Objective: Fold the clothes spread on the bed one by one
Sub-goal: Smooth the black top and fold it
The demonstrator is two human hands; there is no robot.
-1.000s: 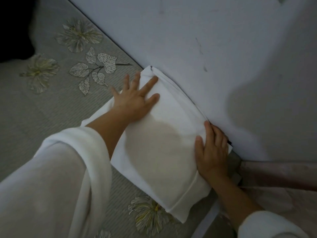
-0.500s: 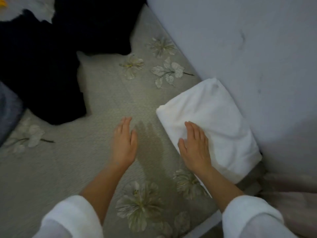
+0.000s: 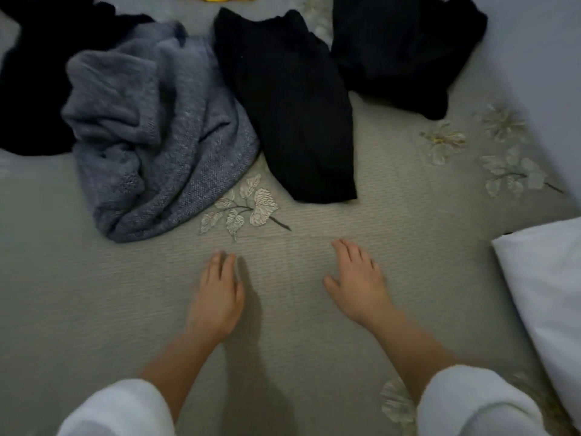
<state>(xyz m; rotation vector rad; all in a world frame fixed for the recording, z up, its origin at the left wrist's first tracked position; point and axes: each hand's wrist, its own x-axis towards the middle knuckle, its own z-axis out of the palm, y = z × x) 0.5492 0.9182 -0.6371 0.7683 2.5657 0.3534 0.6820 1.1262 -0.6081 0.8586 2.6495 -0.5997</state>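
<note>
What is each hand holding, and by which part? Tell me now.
Nothing. The left hand and right hand are both empty, fingers straight, over the bedsheet, short of the grey sweater and the black garment.

both arms stretched forward, white sleeves pushed up off forearms. left hand [image 3: 217, 297] flat, fingers together. right hand [image 3: 358, 283] palm down, fingers relaxed, holding nothing.

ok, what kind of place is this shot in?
Most likely a bedroom, on a bed. A floral-print bedspread fills the view. Unfolded clothes lie on it, among them a grey knit sweater and a black garment. A folded white cloth sits near the wall.
</note>
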